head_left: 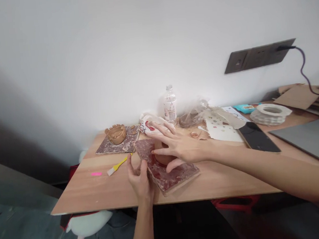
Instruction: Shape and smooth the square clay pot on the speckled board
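Clay piece (pixel 163 159), brown and smooth where it peeks out, sits on the speckled board (pixel 178 179), mostly covered by a hand, so its full shape is hidden! That board is our landmark: a thick square slab, turned cornerwise on the wood-grained bench (pixel 99 193), its dark reddish face mottled with chalky white.

Sweeping in from the far left, a flat pink strip (pixel 96 173), then a clay bowl (pixel 117 137), tan and matte, with a lumpy, knobbed rim, on a second slab (pixel 102 148) behind and left of the speckled board. Nearer it, a yellow-handled brush (pixel 120 165) with pale bristles.

Now the left hand (pixel 140 180), at the speckled board's left edge: fingers bent and parted; whether they grip that edge, I cannot tell. On to the right hand (pixel 182 145), laid over the clay, fingers fanned wide, clenching nothing!

Behind the speckled board, a clear plastic bottle (pixel 170 107) stands upright; behind and to its right, a crinkled transparent bag (pixel 200 112). Farther right of it, a glossy dark phone (pixel 258 137), a chunky white ring-shaped vessel (pixel 268 120) with a bumpy wall, and a flat grey panel (pixel 312 139).
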The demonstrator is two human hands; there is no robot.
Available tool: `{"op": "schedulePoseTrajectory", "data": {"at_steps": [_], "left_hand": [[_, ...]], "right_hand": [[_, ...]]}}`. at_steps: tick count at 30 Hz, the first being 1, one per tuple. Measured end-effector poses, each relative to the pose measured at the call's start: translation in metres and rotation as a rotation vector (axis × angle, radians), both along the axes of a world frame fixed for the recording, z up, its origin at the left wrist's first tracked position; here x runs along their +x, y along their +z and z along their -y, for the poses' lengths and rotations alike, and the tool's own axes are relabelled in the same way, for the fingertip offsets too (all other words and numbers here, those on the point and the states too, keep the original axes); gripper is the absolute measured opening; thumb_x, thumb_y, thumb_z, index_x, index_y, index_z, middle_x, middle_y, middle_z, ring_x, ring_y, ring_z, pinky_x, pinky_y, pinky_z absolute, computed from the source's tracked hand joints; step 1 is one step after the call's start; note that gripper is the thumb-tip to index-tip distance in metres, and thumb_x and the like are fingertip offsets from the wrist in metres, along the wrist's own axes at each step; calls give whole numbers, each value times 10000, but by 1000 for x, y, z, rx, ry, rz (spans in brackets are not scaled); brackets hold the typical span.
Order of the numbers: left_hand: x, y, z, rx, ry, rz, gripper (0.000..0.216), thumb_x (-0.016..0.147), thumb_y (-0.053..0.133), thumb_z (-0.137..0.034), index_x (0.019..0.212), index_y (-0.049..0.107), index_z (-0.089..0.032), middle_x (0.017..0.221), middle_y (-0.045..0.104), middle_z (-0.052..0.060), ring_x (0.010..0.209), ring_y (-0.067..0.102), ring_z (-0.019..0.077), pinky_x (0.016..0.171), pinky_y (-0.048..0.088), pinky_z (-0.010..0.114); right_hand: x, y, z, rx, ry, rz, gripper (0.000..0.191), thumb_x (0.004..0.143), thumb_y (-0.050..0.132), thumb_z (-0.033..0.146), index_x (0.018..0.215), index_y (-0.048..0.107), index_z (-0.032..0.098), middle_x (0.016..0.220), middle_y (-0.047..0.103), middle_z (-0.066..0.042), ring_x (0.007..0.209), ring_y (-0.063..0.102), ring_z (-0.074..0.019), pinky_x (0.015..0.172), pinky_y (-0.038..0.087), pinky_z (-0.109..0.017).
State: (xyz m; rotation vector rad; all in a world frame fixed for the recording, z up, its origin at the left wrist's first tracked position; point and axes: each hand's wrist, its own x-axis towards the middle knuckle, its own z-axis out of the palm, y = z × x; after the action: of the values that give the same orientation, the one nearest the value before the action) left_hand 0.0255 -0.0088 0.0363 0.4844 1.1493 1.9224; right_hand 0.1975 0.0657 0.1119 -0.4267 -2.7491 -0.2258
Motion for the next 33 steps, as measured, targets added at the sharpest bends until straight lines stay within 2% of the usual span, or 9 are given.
{"op": "schedulePoseTrajectory", "data": {"at_steps": [7, 11, 15, 20, 23, 26, 29, 33], "left_hand": [[2, 3, 1, -4, 5, -17, 984, 622, 841, -358, 1480, 380, -218, 808, 746, 24, 674, 710, 170, 637, 552, 254], [2, 3, 0, -11, 11, -18, 1008, 622, 841, -346, 1494, 353, -215, 823, 747, 25, 657, 706, 163, 634, 552, 254], [1, 1, 1, -4, 6, -12, 1016, 634, 837, -336, 1507, 327, -229, 815, 746, 22, 646, 701, 158, 626, 551, 251], [1, 0, 2, 5, 1, -17, 1009, 630, 838, -342, 1500, 340, -223, 827, 747, 29, 688, 713, 173, 629, 556, 252], [1, 1, 2, -2, 8, -19, 996, 625, 839, -341, 1489, 359, -220, 825, 744, 33, 674, 711, 175, 606, 551, 248], [2, 2, 1, -5, 16, -25, 979, 626, 838, -333, 1479, 371, -220, 816, 740, 30, 651, 707, 170, 591, 545, 244], [2, 3, 1, 1, 16, -11, 985, 624, 839, -323, 1480, 364, -218, 806, 738, 24, 651, 708, 169, 598, 545, 242], [2, 4, 1, -4, 14, -12, 983, 626, 836, -322, 1482, 364, -215, 821, 741, 25, 677, 716, 177, 626, 557, 256]], "right_hand": [[6, 4, -6, -27, -27, 16, 579, 858, 553, 660, 1140, 715, 181, 1627, 187, -159, 1492, -28, -432, 1145, 37, -697], [4, 3, -5, -16, -21, 15, 569, 855, 573, 649, 1132, 719, 175, 1621, 203, -170, 1492, 6, -434, 1139, 62, -705], [-1, 2, 0, 25, -12, 11, 596, 840, 593, 655, 1207, 688, 195, 1609, 236, -178, 1488, 71, -438, 1129, 82, -718], [-5, -3, 5, 111, 52, 55, 540, 836, 626, 632, 1092, 727, 167, 1595, 272, -191, 1482, 84, -455, 1120, 70, -737], [-3, -7, 10, 167, 81, 77, 540, 849, 630, 606, 1120, 716, 146, 1580, 292, -216, 1480, 114, -449, 1120, 106, -733], [0, -6, 14, 166, 123, 72, 498, 858, 622, 598, 1092, 733, 173, 1572, 328, -189, 1480, 121, -446, 1120, 135, -726], [-3, -3, 14, 130, 81, 44, 463, 864, 610, 603, 1026, 745, 191, 1587, 306, -163, 1482, 108, -446, 1113, 129, -737], [-13, 0, 7, 163, -13, 44, 572, 832, 598, 672, 963, 735, 132, 1571, 321, -200, 1475, 76, -477, 1098, 101, -770]]}}
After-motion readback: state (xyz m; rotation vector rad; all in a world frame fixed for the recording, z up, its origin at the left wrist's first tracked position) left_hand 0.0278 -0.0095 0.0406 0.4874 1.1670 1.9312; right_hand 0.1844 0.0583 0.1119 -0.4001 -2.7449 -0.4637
